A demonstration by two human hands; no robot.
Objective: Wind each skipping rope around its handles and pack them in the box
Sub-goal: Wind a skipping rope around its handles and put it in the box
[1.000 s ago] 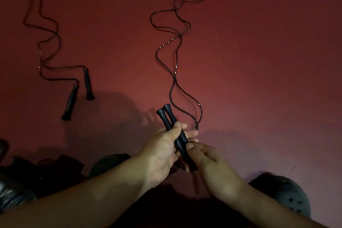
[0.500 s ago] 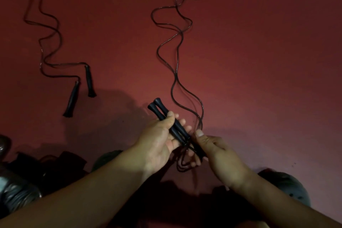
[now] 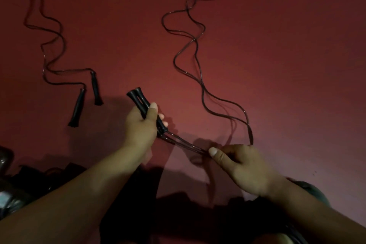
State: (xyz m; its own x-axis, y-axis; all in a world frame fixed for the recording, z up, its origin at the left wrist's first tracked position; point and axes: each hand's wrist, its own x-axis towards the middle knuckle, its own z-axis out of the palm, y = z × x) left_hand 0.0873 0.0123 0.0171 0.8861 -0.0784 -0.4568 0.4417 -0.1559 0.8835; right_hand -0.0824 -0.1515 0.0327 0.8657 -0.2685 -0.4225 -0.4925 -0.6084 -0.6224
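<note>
- Hands are busy with the first skipping rope; the winding step is just starting, I think.
- The left hand [image 3: 141, 128] grips the two black handles [image 3: 146, 108] side by side, fingers curled round them, thumb pressed on top. The fat ends point far and left.
- The right hand [image 3: 240, 163] pinches the two cords [image 3: 186, 142] between thumb and fingers, just right of the handles. The cords look pulled straight between the hands.
- The rest of that rope [image 3: 195, 59] snakes away over the red floor [image 3: 287, 55] to a loop at the far end.
- A second skipping rope [image 3: 49, 45] lies loose on the far left, with its two handles [image 3: 87, 97] flat on the floor, well apart from the hands.
- No box can be seen clearly; dark things sit at the near left, too dim to name.
- Next, I guess, the right hand must carry the cords round the handles, again and again, keeping them tight so the turns do not slip off.
</note>
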